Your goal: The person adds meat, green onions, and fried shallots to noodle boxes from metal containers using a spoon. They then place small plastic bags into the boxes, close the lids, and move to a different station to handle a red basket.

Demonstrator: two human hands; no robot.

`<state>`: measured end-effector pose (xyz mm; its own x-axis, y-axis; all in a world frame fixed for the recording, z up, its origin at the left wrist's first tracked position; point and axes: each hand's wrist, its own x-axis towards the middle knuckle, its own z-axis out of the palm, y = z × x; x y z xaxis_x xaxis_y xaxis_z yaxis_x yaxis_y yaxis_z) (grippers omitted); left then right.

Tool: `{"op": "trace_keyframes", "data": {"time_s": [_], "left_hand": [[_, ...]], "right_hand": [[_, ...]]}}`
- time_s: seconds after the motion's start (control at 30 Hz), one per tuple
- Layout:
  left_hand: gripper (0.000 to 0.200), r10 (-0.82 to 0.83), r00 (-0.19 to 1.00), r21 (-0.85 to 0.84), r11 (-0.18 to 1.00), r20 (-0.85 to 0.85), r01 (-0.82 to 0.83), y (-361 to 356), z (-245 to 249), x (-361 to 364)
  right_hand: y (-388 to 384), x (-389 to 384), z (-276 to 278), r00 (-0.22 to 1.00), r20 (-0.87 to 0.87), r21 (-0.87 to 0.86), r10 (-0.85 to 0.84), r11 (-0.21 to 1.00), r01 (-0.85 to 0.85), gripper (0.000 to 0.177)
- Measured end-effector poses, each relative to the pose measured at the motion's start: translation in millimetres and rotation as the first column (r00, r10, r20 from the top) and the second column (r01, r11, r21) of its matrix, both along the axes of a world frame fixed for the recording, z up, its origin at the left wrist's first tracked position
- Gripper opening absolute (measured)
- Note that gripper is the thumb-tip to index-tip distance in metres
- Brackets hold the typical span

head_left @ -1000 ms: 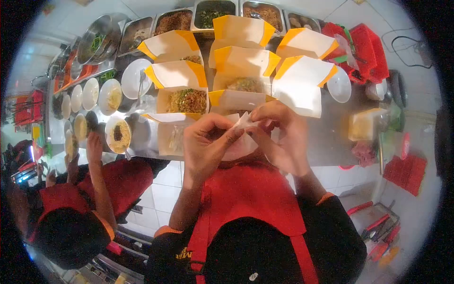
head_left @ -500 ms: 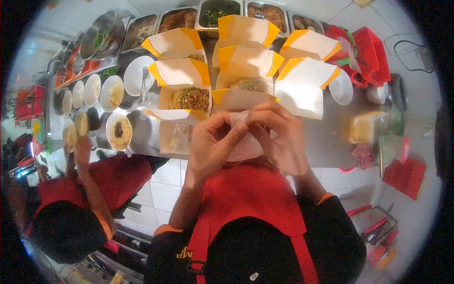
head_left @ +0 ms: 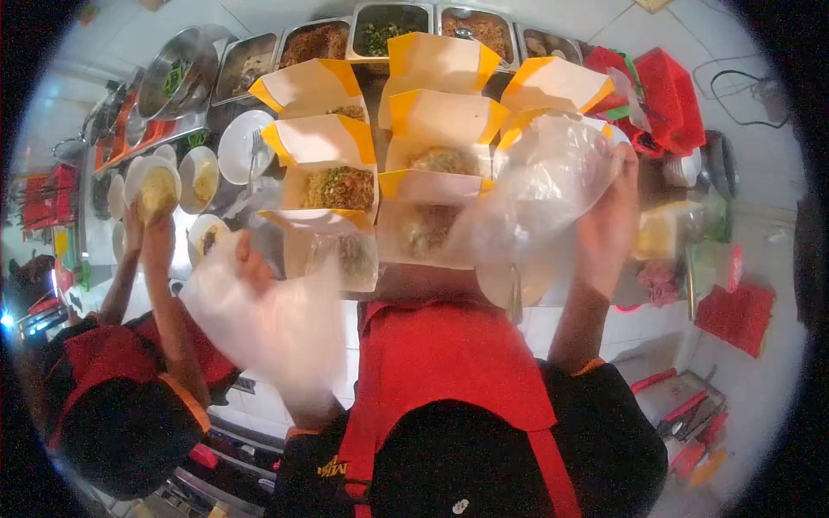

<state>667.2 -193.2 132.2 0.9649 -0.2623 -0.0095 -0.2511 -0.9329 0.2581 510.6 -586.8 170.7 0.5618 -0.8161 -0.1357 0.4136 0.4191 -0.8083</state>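
My left hand (head_left: 256, 269) is at the left, mostly behind or inside a whitish clear plastic sheet or bag (head_left: 294, 324), blurred by motion; some fingertips show. On the right my right hand (head_left: 615, 220) is raised, its fingers closed on another clear plastic bag (head_left: 553, 173) that hangs over the right boxes. Between the hands stand open white and yellow boxes; one holds noodles with green topping (head_left: 338, 187), and a nearer box (head_left: 423, 226) holds food too. A plastic-wrapped packet (head_left: 345, 257) lies in the near left box.
Metal trays of food (head_left: 393, 34) line the far edge. White bowls and a plate (head_left: 245, 147) are at the left, where a co-worker's hands (head_left: 155, 229) hold a bowl of noodles (head_left: 158, 192). Red baskets (head_left: 669, 99) stand at the right.
My hands have moved from close together at the middle to far apart, with plastic now spread at each. The co-worker's hands have risen with a bowl.
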Motion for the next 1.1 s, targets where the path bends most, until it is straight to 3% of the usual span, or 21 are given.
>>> {"op": "trace_keyframes", "data": {"time_s": [0.03, 0.1, 0.17, 0.2, 0.27, 0.37, 0.4, 0.47, 0.5, 0.57, 0.67, 0.7, 0.73, 0.77, 0.8, 0.87, 0.9, 0.93, 0.97, 1.0, 1.1], "left_hand": [[0.033, 0.000, 0.973, -0.352, 0.932, -0.231, -0.083, 0, -10, 0], [0.034, -0.234, 0.783, -0.773, 0.467, -0.576, -0.429, 1, -25, -4], [0.043, -0.355, 0.765, -0.811, 0.467, -0.538, -0.353, -66, 22, -40], [0.046, -0.432, 0.721, -0.807, 0.506, -0.542, -0.303, -80, 26, -41], [0.046, -0.573, 0.714, -0.818, 0.575, -0.402, 0.001, -107, 41, -37], [0.045, -0.744, 0.574, -0.869, 0.482, -0.341, 0.108, -136, 23, -30], [0.045, -0.741, 0.581, -0.868, 0.483, -0.338, 0.111, -137, 20, -31], [0.041, -0.716, 0.397, -0.818, 0.479, -0.574, -0.318, -136, 17, -37], [0.041, -0.714, 0.399, -0.817, 0.480, -0.576, -0.320, -137, 16, -39], [0.037, -0.601, 0.594, -0.819, 0.196, -0.535, -0.539, -136, 13, -44], [0.035, -0.493, 0.720, -0.857, 0.113, -0.488, -0.503, -132, 11, -44], [0.035, -0.488, 0.722, -0.856, 0.113, -0.490, -0.504, -127, 10, -41], [0.037, -0.343, 0.887, -0.903, 0.398, -0.309, -0.161, -120, 10, -35], [0.039, -0.269, 0.962, -0.730, 0.666, -0.047, 0.150, -112, 10, -30], [0.039, -0.263, 0.963, -0.731, 0.667, -0.050, 0.144, -102, 13, -24], [0.039, -0.143, 0.987, -0.375, 0.921, -0.067, 0.108, -82, 21, -19], [0.039, -0.134, 0.989, -0.377, 0.921, -0.065, 0.100, -78, 21, -22], [0.038, -0.146, 0.981, -0.393, 0.915, -0.124, 0.087, -72, 22, -29], [0.036, -0.161, 0.971, -0.408, 0.910, -0.180, 0.075, -67, 23, -35], [0.030, -0.175, 0.977, -0.392, 0.913, -0.118, 0.116, -63, 18, -42], [0.026, -0.107, 0.977, -0.378, 0.925, -0.185, 0.030, -61, 11, -60]], "right_hand": [[-3, 0, 1, 0.998, -0.029, 0.025, -0.060, 0.998, 0.061, 0.021], [8, 1, 3, 0.998, -0.059, 0.013, -0.030, 0.999, 0.031, 0.022], [24, 3, 5, 0.952, -0.038, 0.053, 0.302, 0.952, -0.300, 0.020], [30, 8, 4, 0.951, -0.037, 0.055, 0.308, 0.951, -0.306, 0.020], [42, 21, 2, 0.723, 0.050, -0.073, 0.689, 0.725, -0.685, 0.019], [65, 34, 1, 0.716, 0.016, 0.120, 0.698, 0.710, -0.694, 0.019], [63, 37, -1, 0.699, -0.037, 0.050, 0.715, 0.700, -0.713, 0.023], [55, 38, -2, 0.702, -0.096, 0.028, 0.706, 0.707, -0.707, 0.024], [52, 39, -2, 0.704, -0.158, 0.004, 0.693, 0.713, -0.701, 0.026], [65, 39, 13, 0.685, -0.255, -0.015, 0.682, 0.706, -0.708, 0.027], [81, 41, 11, 0.564, -0.524, -0.116, 0.638, 0.603, -0.790, 0.030], [84, 43, 6, 0.467, -0.683, -0.182, 0.562, 0.488, -0.854, 0.033], [81, 45, -3, 0.465, -0.682, -0.182, 0.564, 0.485, -0.856, 0.033], [74, 48, -16, 0.620, -0.639, -0.381, 0.455, 0.513, -0.769, 0.032], [69, 54, -24, 0.755, -0.557, -0.561, 0.344, 0.514, -0.649, 0.032], [67, 73, 1, 0.760, -0.571, -0.645, 0.311, 0.403, -0.649, 0.032], [64, 86, 9, 0.777, -0.569, -0.725, 0.270, 0.283, -0.628, 0.032], [60, 99, -20, 0.664, -0.477, -0.463, 0.576, 0.477, -0.747, 0.026], [63, 120, -19, 0.694, -0.548, -0.743, 0.466, 0.110, -0.661, 0.021], [74, 141, -16, 0.752, -0.562, -0.825, 0.345, -0.309, -0.474, 0.018], [133, 197, -26, 0.547, -0.756, -0.646, 0.360, -0.267, -0.715, 0.022]]}}
